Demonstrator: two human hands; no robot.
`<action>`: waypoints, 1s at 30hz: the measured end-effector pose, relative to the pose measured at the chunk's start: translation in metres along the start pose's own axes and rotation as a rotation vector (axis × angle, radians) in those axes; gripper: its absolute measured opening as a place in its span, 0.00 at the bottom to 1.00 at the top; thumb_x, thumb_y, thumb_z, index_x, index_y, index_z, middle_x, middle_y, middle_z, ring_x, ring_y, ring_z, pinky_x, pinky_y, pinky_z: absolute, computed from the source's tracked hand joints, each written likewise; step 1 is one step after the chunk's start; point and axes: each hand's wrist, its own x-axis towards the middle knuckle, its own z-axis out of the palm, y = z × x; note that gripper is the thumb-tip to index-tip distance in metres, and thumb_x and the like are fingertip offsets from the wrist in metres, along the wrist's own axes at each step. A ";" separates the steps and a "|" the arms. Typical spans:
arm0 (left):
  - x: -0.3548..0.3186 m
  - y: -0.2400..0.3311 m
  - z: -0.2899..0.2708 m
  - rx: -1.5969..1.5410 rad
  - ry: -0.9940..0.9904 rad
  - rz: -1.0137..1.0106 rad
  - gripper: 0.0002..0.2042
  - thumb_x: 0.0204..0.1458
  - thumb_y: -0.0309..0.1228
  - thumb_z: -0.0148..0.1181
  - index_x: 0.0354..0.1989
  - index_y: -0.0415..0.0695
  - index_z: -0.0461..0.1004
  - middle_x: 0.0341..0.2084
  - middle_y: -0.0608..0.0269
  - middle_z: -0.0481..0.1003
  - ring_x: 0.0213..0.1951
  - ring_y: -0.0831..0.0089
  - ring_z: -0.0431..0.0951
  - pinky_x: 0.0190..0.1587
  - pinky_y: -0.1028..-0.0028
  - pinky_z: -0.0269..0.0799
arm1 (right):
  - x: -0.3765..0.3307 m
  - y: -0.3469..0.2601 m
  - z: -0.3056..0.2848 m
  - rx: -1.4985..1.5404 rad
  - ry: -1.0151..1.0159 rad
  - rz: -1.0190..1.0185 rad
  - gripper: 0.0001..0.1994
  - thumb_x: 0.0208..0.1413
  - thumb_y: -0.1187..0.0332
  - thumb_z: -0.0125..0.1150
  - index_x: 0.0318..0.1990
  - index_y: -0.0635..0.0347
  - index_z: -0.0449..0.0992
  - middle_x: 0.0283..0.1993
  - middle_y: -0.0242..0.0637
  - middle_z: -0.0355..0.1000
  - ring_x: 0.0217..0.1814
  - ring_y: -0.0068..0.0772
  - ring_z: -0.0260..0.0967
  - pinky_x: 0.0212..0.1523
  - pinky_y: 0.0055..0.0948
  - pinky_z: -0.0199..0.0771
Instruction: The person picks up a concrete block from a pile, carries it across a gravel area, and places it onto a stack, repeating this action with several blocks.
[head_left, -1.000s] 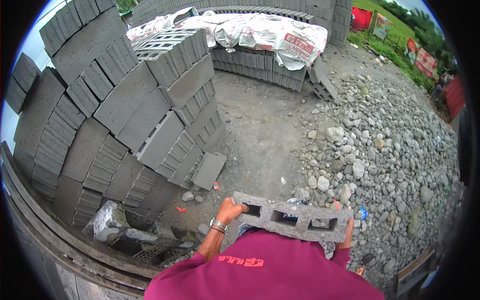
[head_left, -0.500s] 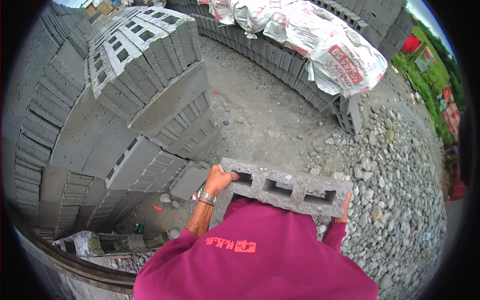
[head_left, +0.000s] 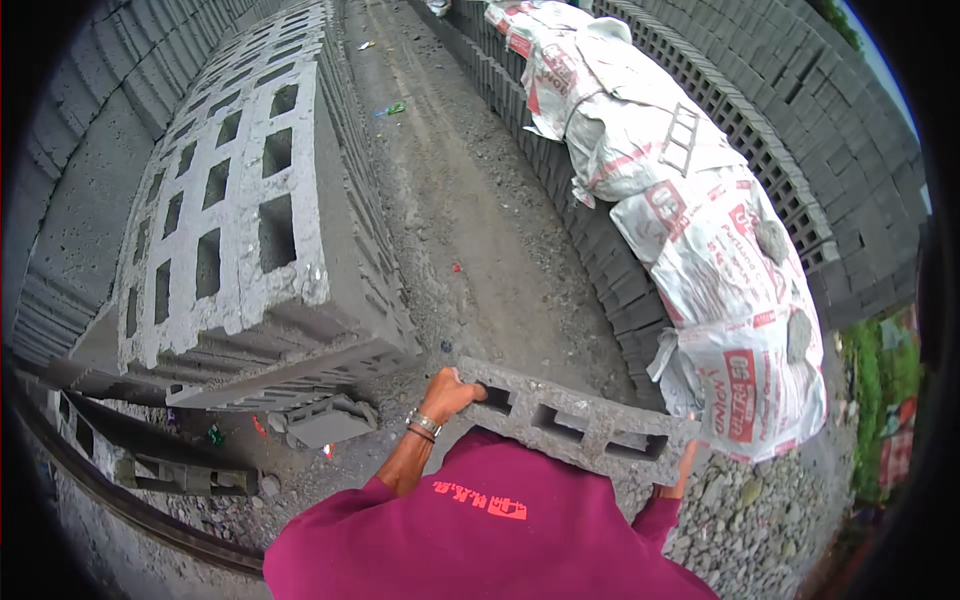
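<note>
A grey hollow concrete block point(head_left: 598, 437) with three openings is held crosswise in front of my chest. My left hand point(head_left: 449, 396), with a metal watch and dark bands at the wrist, is closed round its left end, the fingers reaching toward the first opening. At the opposite end my right hand point(head_left: 686, 465) grips the block; most of its fingers are hidden behind it. The block tilts slightly, its right end lower in view. Ahead and to the left stands a stack of hollow blocks point(head_left: 246, 308), openings facing up.
White and red cement sacks point(head_left: 690, 215) cover a row of blocks on the right. A dirt path point(head_left: 480, 220) runs between the stacks. Gravel point(head_left: 745, 510) lies at the lower right. Broken block pieces point(head_left: 330, 424) lie by the left stack; a curved dark rail point(head_left: 130, 520) borders the lower left.
My view has shifted forward along the path, so the left stack and the sacks appear closer and larger. The block stays in both hands.
</note>
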 end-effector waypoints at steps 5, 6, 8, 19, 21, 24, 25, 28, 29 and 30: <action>0.074 0.085 -0.007 -0.122 0.114 0.003 0.18 0.30 0.34 0.68 0.23 0.29 0.75 0.18 0.56 0.74 0.22 0.69 0.74 0.26 0.68 0.68 | 0.128 -0.052 0.123 -0.089 0.072 -0.007 0.23 0.61 0.49 0.53 0.48 0.62 0.73 0.39 0.34 0.75 0.37 0.30 0.73 0.41 0.30 0.73; 0.091 0.095 -0.011 -0.199 0.124 0.021 0.17 0.30 0.33 0.68 0.23 0.30 0.75 0.18 0.57 0.74 0.22 0.69 0.73 0.26 0.69 0.67 | 0.162 -0.056 0.134 -0.134 0.017 0.039 0.23 0.61 0.48 0.53 0.49 0.61 0.73 0.39 0.34 0.74 0.38 0.29 0.73 0.42 0.29 0.73; 0.126 0.120 -0.021 -0.270 0.162 0.001 0.15 0.30 0.32 0.68 0.23 0.31 0.75 0.18 0.59 0.74 0.22 0.71 0.73 0.26 0.70 0.67 | 0.228 -0.056 0.162 -0.193 -0.047 0.076 0.24 0.60 0.47 0.54 0.48 0.61 0.73 0.39 0.33 0.73 0.39 0.28 0.72 0.43 0.28 0.71; 0.290 0.270 -0.144 -0.475 0.449 -0.157 0.08 0.34 0.25 0.67 0.19 0.37 0.73 0.18 0.69 0.71 0.20 0.77 0.67 0.22 0.72 0.60 | 0.547 -0.002 0.438 -0.391 -0.410 0.298 0.25 0.59 0.46 0.55 0.46 0.63 0.76 0.42 0.33 0.72 0.43 0.25 0.67 0.47 0.25 0.64; 0.321 0.274 -0.176 -0.424 0.504 -0.257 0.09 0.34 0.25 0.67 0.16 0.39 0.70 0.16 0.70 0.69 0.18 0.78 0.65 0.22 0.72 0.58 | 0.590 0.008 0.508 -0.464 -0.477 0.305 0.25 0.59 0.47 0.55 0.46 0.64 0.76 0.42 0.32 0.72 0.43 0.24 0.67 0.47 0.23 0.64; 0.373 0.307 -0.213 -0.559 0.600 -0.235 0.12 0.33 0.27 0.67 0.14 0.41 0.67 0.15 0.71 0.66 0.18 0.78 0.62 0.21 0.72 0.57 | 0.638 0.029 0.617 -0.596 -0.567 0.268 0.24 0.60 0.48 0.54 0.44 0.64 0.77 0.40 0.30 0.72 0.40 0.21 0.66 0.45 0.21 0.64; 0.395 0.310 -0.227 -0.579 0.622 -0.252 0.12 0.33 0.27 0.67 0.14 0.41 0.67 0.15 0.72 0.66 0.18 0.78 0.62 0.21 0.72 0.57 | 0.658 0.042 0.646 -0.654 -0.586 0.272 0.23 0.60 0.48 0.54 0.43 0.63 0.77 0.39 0.29 0.72 0.40 0.21 0.66 0.44 0.21 0.64; 0.463 0.303 -0.265 -0.642 0.721 -0.314 0.13 0.33 0.28 0.68 0.14 0.40 0.66 0.16 0.71 0.65 0.19 0.78 0.62 0.22 0.73 0.57 | 0.705 0.076 0.745 -0.775 -0.645 0.284 0.22 0.61 0.49 0.53 0.43 0.62 0.77 0.38 0.29 0.72 0.39 0.20 0.67 0.43 0.21 0.65; 0.483 0.298 -0.277 -0.659 0.720 -0.340 0.13 0.32 0.28 0.68 0.14 0.40 0.66 0.16 0.70 0.65 0.19 0.77 0.62 0.22 0.72 0.57 | 0.712 0.090 0.778 -0.772 -0.670 0.297 0.21 0.61 0.50 0.53 0.43 0.62 0.77 0.39 0.29 0.73 0.39 0.20 0.68 0.43 0.22 0.65; 0.508 0.300 -0.295 -0.685 0.726 -0.339 0.14 0.32 0.29 0.68 0.14 0.40 0.66 0.16 0.70 0.65 0.19 0.77 0.62 0.22 0.72 0.58 | 0.713 0.095 0.829 -0.760 -0.706 0.286 0.21 0.61 0.50 0.54 0.43 0.62 0.77 0.39 0.30 0.73 0.40 0.21 0.68 0.43 0.22 0.66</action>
